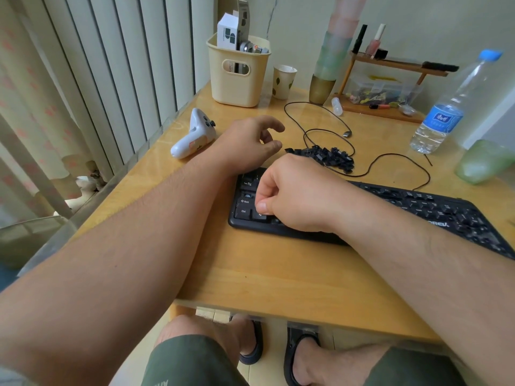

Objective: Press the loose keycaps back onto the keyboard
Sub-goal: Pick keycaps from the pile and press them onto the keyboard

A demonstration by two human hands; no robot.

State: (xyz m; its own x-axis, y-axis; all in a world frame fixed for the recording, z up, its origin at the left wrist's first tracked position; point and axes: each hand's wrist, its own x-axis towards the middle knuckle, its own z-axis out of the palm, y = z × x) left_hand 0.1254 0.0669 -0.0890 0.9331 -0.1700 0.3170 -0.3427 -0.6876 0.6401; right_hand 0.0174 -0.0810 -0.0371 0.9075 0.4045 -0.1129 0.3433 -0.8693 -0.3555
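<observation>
Right hand: fingers curled under, thumb tip pressed down on a keycap in the bottom row of the keyboard, just right of the Ctrl key — whether the curled fingers hold anything cannot be told. Left hand: relaxed and holding nothing, fingers loosely bent above the keyboard's far-left corner, wrist over the table edge of that corner.

The keyboard, black, lies across the wooden table, its left end under both hands and its right end running off toward the frame's right edge. Several key positions on its right half appear bare, though blur hides detail. Just beyond the keyboard's far edge, a pile of loose keycaps rests on the table — black, heaped together. A thin black cable loops around and behind that pile.

Left of the keyboard, near the left hand, lies a white handheld controller. Further beyond the keyboard stand a cream plastic basket holding boxes, a paper cup, a tall stack of tumblers and a small wooden shelf with small items. Beyond the keyboard's right end stands a clear water bottle with a blue cap.
</observation>
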